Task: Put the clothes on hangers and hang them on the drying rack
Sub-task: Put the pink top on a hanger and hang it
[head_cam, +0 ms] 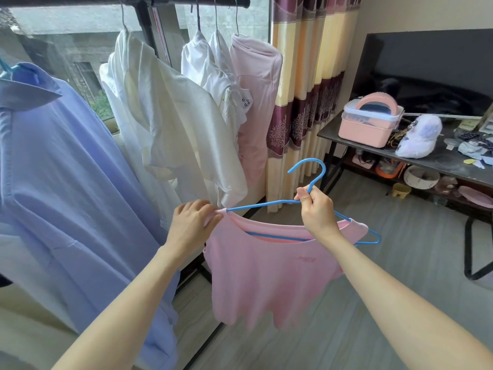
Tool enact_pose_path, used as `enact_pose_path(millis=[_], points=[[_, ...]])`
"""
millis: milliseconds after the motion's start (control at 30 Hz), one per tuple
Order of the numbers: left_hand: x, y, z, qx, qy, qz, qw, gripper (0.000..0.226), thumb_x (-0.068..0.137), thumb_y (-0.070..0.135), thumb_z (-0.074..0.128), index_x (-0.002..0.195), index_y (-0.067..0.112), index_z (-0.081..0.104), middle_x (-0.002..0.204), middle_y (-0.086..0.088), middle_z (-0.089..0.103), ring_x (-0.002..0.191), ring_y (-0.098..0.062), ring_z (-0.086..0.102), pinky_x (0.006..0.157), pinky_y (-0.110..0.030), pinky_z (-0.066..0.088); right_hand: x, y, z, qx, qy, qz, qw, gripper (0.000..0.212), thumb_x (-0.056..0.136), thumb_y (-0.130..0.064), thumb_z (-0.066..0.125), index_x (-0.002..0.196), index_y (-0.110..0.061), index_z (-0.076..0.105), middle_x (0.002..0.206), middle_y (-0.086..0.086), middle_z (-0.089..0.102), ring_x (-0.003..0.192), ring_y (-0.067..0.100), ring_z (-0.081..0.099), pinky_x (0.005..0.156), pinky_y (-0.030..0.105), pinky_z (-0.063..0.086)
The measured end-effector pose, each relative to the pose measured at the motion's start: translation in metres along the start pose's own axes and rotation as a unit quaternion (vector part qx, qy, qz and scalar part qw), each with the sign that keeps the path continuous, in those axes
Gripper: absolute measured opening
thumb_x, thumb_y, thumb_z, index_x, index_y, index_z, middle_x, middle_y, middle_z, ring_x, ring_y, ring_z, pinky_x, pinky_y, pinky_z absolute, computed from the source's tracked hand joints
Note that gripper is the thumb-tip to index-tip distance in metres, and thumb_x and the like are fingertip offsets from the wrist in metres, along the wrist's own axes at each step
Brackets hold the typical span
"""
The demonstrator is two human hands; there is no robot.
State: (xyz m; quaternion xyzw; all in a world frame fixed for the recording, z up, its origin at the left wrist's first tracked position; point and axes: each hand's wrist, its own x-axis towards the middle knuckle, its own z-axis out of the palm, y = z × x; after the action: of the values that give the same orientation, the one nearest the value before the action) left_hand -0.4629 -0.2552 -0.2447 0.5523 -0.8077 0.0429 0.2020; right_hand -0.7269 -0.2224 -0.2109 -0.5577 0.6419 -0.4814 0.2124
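Below the rack bar (186,1), right of the hung shirts (170,108): pink top (266,276) on blue hanger (266,205), long axis left-right, hook up. Right hand (317,209) clamps the hanger neck, nearer the hook; left hand (192,222) pinches the top's left shoulder. Right shoulder sits short of the hanger's tip.

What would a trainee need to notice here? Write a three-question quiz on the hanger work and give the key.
1. True or false: the pink top already hangs on the rack bar.
2. Which hand grips the blue hanger just below its hook?
A. left hand
B. right hand
3. What does the left hand pinch?

Key:
1. False; it is held in the air, below the bar.
2. B.
3. The top's shoulder, at the hanger's left end.
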Motion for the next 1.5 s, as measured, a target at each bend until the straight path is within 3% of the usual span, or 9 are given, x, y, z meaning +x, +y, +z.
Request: enact_pose_path(millis=[133,233,400,533,733,933,1067,1233,1500], points=[[0.003,0.022,0.009,-0.055,0.024,0.053,0.997,0.041,0.09,0.035,0.029,0.087,0.011,0.062,0.073,0.0,0.064,0.065,-0.027,0.061,0.066,-0.029,0.037,0.001,-0.011,0.004,-0.014,-0.015,-0.011,1.0,0.031,0.098,-0.025,0.039,0.078,-0.009,0.057,0.06,-0.007,0.049,0.076,0.03,0.054,0.082,0.044,0.045],[0.003,0.03,0.01,-0.07,0.048,0.049,0.995,0.041,0.09,0.034,0.027,0.08,0.008,0.058,0.065,-0.002,0.057,0.058,-0.027,0.055,0.062,-0.028,0.032,0.0,-0.02,0.005,-0.026,-0.024,-0.02,0.999,0.031,0.098,-0.025,0.038,0.075,-0.012,0.052,0.06,-0.005,0.048,0.073,0.025,0.051,0.083,0.038,0.04],[0.009,0.043,0.014,-0.099,0.025,0.019,0.995,0.043,0.09,0.037,0.021,0.081,0.011,0.054,0.074,-0.001,0.055,0.071,-0.025,0.051,0.065,-0.033,0.03,0.003,-0.026,0.008,-0.012,-0.038,-0.037,0.999,0.032,0.098,-0.024,0.04,0.082,-0.003,0.059,0.064,-0.016,0.048,0.076,0.02,0.051,0.085,0.038,0.039],[0.011,0.051,0.018,-0.15,0.029,-0.023,0.988,0.029,0.087,0.024,0.029,0.079,0.012,0.054,0.074,0.003,0.052,0.078,-0.022,0.047,0.068,-0.03,0.02,0.0,-0.011,0.0,0.056,-0.054,-0.065,0.995,0.028,0.096,-0.025,0.045,0.095,-0.003,0.063,0.069,-0.006,0.057,0.074,0.019,0.057,0.077,0.035,0.046],[0.021,0.039,0.007,-0.203,0.063,-0.036,0.976,0.019,0.083,0.02,0.036,0.074,0.018,0.052,0.066,0.014,0.046,0.076,-0.011,0.042,0.075,-0.027,0.019,0.007,0.048,-0.027,-0.107,0.155,-0.035,0.981,0.051,0.085,-0.034,0.023,0.097,-0.013,0.067,0.094,-0.002,0.069,0.1,0.023,0.056,0.086,0.029,0.028],[0.029,0.032,0.002,-0.198,0.094,-0.052,0.974,0.026,0.084,0.02,0.041,0.081,0.007,0.062,0.078,0.006,0.057,0.083,-0.022,0.05,0.081,-0.026,0.022,0.002,0.072,-0.028,-0.194,0.123,-0.037,0.973,0.06,0.086,-0.044,0.01,0.068,-0.007,0.053,0.067,-0.002,0.046,0.079,0.028,0.051,0.081,0.035,0.026],[0.029,0.022,-0.001,-0.195,0.115,-0.044,0.973,0.038,0.085,0.032,0.039,0.085,0.004,0.066,0.083,-0.005,0.063,0.084,-0.026,0.048,0.079,-0.032,0.03,0.005,0.071,-0.027,-0.188,0.113,-0.007,0.976,0.056,0.083,-0.044,0.003,0.068,-0.013,0.047,0.07,-0.002,0.049,0.084,0.025,0.049,0.08,0.033,0.025],[0.027,0.008,-0.007,-0.201,0.119,-0.081,0.969,0.026,0.084,0.017,0.046,0.084,0.001,0.067,0.087,-0.01,0.065,0.091,-0.032,0.05,0.083,-0.034,0.034,0.018,0.072,-0.021,-0.165,0.1,0.028,0.981,0.062,0.087,-0.035,0.009,0.08,-0.006,0.063,0.087,0.003,0.067,0.096,0.024,0.048,0.087,0.035,0.025],[0.024,-0.013,-0.014,-0.161,0.138,-0.105,0.972,0.022,0.083,0.012,0.047,0.08,0.002,0.067,0.091,-0.01,0.064,0.094,-0.035,0.05,0.09,-0.04,0.032,0.018,0.08,-0.017,-0.172,0.093,0.067,0.978,0.056,0.084,-0.034,0.012,0.093,-0.012,0.062,0.108,0.008,0.061,0.108,0.026,0.048,0.093,0.039,0.029]])
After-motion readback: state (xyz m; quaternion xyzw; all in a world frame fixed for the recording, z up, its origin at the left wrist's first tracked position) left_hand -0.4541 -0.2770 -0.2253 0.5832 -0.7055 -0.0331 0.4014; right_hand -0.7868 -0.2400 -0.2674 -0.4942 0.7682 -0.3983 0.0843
